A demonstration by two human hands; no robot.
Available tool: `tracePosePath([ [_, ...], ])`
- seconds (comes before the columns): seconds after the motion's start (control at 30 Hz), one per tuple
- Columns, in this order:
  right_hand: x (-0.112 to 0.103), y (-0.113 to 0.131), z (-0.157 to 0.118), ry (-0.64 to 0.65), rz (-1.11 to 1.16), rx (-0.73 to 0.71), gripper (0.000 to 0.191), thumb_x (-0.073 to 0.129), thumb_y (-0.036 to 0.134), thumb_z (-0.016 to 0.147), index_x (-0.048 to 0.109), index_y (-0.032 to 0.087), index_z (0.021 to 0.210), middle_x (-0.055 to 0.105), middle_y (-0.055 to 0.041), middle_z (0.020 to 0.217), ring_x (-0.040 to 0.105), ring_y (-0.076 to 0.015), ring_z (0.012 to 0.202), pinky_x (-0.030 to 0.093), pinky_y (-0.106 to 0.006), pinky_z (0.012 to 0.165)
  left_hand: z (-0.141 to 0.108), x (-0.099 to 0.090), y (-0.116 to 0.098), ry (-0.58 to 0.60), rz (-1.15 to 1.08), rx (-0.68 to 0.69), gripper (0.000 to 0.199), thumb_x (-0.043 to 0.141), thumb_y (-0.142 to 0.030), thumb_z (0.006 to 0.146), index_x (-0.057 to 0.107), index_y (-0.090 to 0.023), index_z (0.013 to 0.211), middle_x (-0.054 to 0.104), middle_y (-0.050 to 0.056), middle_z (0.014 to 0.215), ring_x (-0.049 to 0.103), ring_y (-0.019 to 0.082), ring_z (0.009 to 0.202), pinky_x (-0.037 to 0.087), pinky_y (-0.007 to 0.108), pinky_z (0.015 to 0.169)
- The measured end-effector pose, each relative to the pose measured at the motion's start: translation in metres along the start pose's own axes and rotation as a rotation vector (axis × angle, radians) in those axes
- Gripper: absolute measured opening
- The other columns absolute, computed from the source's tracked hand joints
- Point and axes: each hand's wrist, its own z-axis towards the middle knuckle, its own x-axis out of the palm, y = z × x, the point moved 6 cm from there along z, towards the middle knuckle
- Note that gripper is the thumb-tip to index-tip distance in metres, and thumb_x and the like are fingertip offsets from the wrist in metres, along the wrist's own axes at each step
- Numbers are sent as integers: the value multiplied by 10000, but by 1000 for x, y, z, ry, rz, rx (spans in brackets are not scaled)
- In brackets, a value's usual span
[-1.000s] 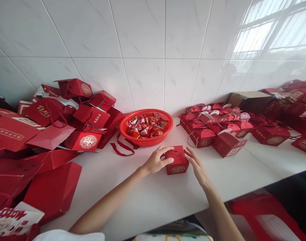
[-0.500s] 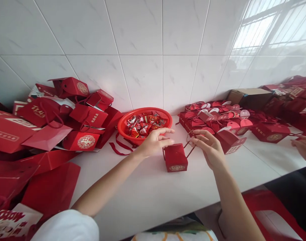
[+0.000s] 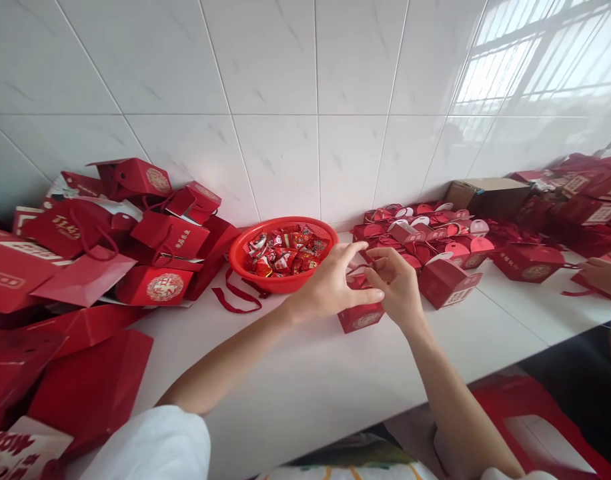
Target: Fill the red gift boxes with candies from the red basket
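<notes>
A small red gift box with a gold round emblem stands on the white table in front of me. Its top is mostly covered by my hands. My left hand reaches over the box from the left, thumb and forefinger stretched apart. On the other side, my right hand has its fingers curled in a pinch over the top, at the box's cord handle, which the fingers largely hide. Left behind my left hand sits an orange-red plastic basket with wrapped sweets in it.
Red boxes and bags are heaped at the left. Closed red gift boxes stand in rows behind my right hand, with a single box in front. A cardboard box is farther back. A co-worker's hand works at the right edge.
My left hand has moved right, over the box, and my right hand has come inward, so both now meet above it. The box has turned slightly. The co-worker's hand has shifted.
</notes>
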Motion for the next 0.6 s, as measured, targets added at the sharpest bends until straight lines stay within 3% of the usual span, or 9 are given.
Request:
tracePosePath([
  [0.07, -2, -11, -4, 0, 81, 42, 220, 650, 323, 777, 629, 231, 975, 637, 16, 719, 605, -162, 634, 495, -302, 622, -6, 6, 17, -84, 171, 22, 977, 874, -456, 641, 422, -226, 1477, 454, 172, 1469, 489, 369, 1318, 456, 517, 1063],
  [0.13, 1, -21, -9, 51, 182, 110, 253, 694, 378, 757, 627, 230, 950, 642, 11, 729, 630, -170, 658, 515, -310, 637, -11, 20, 36, -81, 271, 28, 1039, 895, -449, 605, 404, -202, 1487, 491, 190, 1426, 425, 408, 1368, 406, 569, 1098],
  [0.27, 4, -32, -20, 68, 356, 204, 291, 751, 428, 736, 629, 230, 911, 652, 2, 753, 691, -200, 746, 553, -347, 744, -18, 45, 70, -47, 255, -41, 810, 761, -348, 767, 399, -182, 1472, 552, 178, 1371, 482, 377, 1322, 411, 580, 1092],
  [0.37, -7, -29, -24, 19, 381, 205, 275, 765, 411, 729, 642, 228, 892, 632, 14, 732, 668, -177, 669, 538, -319, 667, -24, 55, 75, -32, 127, 13, 816, 729, -350, 808, 327, -224, 1508, 481, 164, 1464, 454, 342, 1363, 409, 548, 1114],
  [0.47, -43, -18, -23, -100, 336, 141, 230, 768, 361, 725, 677, 229, 889, 615, 20, 718, 582, -124, 559, 464, -275, 556, -38, 59, 70, -73, 15, 103, 864, 740, -396, 814, 273, -247, 1526, 394, 161, 1531, 394, 329, 1415, 383, 528, 1146],
  [0.53, -82, -5, -22, -227, 301, 68, 214, 781, 325, 703, 697, 235, 879, 626, 7, 717, 549, -122, 551, 434, -278, 530, -53, 65, 68, -90, -39, 155, 759, 705, -347, 837, 329, -238, 1487, 465, 151, 1456, 480, 297, 1333, 426, 492, 1110],
  [0.6, -129, 11, -22, -404, 252, -30, 201, 803, 299, 674, 707, 246, 842, 621, -8, 699, 504, -133, 533, 385, -291, 486, -70, 83, 72, 10, -49, 166, 562, 664, -262, 839, 479, -225, 1368, 578, 115, 1286, 587, 246, 1162, 497, 426, 1022],
])
